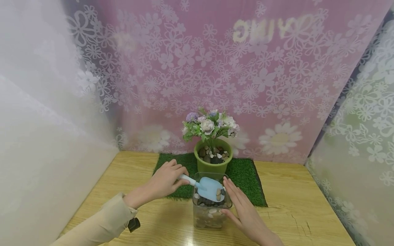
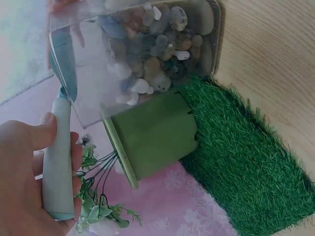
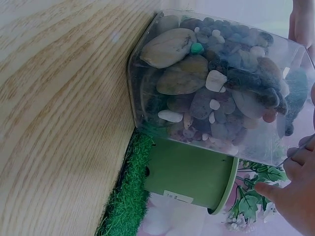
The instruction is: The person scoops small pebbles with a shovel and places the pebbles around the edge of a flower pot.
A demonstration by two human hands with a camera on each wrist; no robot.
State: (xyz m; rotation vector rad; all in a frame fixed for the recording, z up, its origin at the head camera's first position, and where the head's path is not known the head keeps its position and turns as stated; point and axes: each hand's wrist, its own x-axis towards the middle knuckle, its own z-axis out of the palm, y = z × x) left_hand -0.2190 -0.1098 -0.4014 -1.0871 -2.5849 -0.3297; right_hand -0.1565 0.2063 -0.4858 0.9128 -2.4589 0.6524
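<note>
Holds a light-blue plastic shovel [image 1: 209, 188] by its white handle [image 1: 186, 179] in the left-hand grip [image 1: 167, 180] — curled snugly round it. Carries smooth pebbles [image 1: 219, 194] on the blade, in the mouth of a clear square plastic container [image 1: 209, 206] of mixed stones [image 3: 182, 76] on the pale wooden desk [image 1: 160, 222]. Rests the right-hand grip [image 1: 244, 212], straight-fingered, against the container's right side. Behind — a round green plastic pot [image 1: 212, 167] of flowers [image 1: 212, 126] on a green grass-like mat [image 1: 246, 181].
</note>
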